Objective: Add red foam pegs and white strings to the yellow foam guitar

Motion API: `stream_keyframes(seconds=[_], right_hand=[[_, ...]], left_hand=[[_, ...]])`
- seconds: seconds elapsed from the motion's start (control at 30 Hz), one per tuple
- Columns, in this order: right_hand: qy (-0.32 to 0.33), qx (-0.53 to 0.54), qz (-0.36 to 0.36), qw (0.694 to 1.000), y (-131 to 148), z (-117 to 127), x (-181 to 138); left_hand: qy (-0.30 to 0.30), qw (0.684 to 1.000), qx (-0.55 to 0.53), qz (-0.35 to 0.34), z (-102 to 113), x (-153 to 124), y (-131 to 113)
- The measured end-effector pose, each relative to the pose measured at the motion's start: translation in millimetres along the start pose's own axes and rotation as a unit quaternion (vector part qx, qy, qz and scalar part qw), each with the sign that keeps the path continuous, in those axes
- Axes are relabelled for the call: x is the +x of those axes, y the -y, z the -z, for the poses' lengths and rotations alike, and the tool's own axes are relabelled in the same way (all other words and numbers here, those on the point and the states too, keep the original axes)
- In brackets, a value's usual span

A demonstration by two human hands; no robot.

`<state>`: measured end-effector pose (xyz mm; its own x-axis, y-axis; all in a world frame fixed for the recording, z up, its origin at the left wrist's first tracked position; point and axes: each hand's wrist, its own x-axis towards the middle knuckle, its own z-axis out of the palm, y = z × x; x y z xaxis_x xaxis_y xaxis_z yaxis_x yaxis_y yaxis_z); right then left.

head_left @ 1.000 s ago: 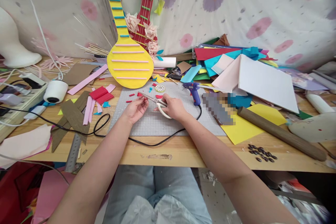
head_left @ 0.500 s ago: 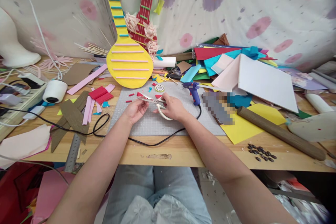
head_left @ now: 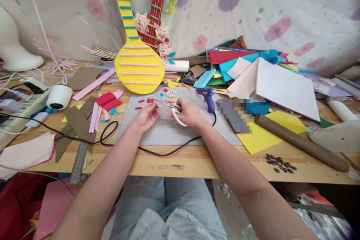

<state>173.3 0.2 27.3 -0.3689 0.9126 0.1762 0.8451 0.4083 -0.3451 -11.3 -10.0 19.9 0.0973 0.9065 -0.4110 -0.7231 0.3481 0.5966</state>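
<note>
Running past left edge: power strip (head_left: pixel 21 112) on wood table (head_left: pixel 201 165). Yellow guitar (head_left: pixel 140 68) hides part of red guitar (head_left: pixel 159 2), top cut off. Left hand (head_left: pixel 146 117) pinches red bit (head_left: pixel 156 107), mostly hidden, over grey mat (head_left: pixel 163 136). Scissors (head_left: pixel 170 105) in right hand's (head_left: pixel 189 113) grip. Squares blur grey thing (head_left: pixel 234 114). Flowery sheet (head_left: pixel 267 3) behind.

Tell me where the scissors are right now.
At the centre of the head view, the scissors are in the right hand over the grey mat, blades pointing left, close to the left hand, the small pale roll just beyond.
</note>
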Motion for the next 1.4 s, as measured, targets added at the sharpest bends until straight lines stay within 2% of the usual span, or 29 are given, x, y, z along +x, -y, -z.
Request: stream_keyframes(seconds=[0.13, 0.33, 0.5, 0.63, 0.9, 1.2, 1.4], right_hand=[[0.005, -0.002, 0.036, 0.999, 2.4, 0.1, -1.2], [-0.005, -0.018, 0.048, 0.999, 3.9, -0.6, -0.6], [0.007, -0.035, 0.023, 0.999, 4.0, -0.9, 0.2], [-0.011, -0.033, -0.006, 0.999, 2.5, -0.4, 0.5], [0.000, -0.020, 0.042, 0.999, 1.4, -1.8, 0.1], [0.014, -0.033, 0.051, 0.998, 2.0, -1.2, -0.2], [0.011, -0.041, 0.036, 0.998, 3.6, -1.2, -0.3]], left_hand=[[-0.004, 1.000, 0.003, 0.000, -2.3, -1.7, -0.4], [-0.001, 1.000, 0.003, 0.025, -4.5, -3.8, -0.8], [-0.011, 0.999, 0.000, 0.032, -4.0, -4.2, -1.5], [-0.001, 0.999, -0.007, 0.038, -3.9, -4.5, -2.1], [-0.016, 0.999, 0.009, 0.037, -5.3, -4.3, -1.2], [-0.030, 0.999, 0.015, 0.038, -6.6, -6.0, -1.7], [-0.012, 0.999, 0.024, 0.034, -6.4, -8.2, -1.8]])
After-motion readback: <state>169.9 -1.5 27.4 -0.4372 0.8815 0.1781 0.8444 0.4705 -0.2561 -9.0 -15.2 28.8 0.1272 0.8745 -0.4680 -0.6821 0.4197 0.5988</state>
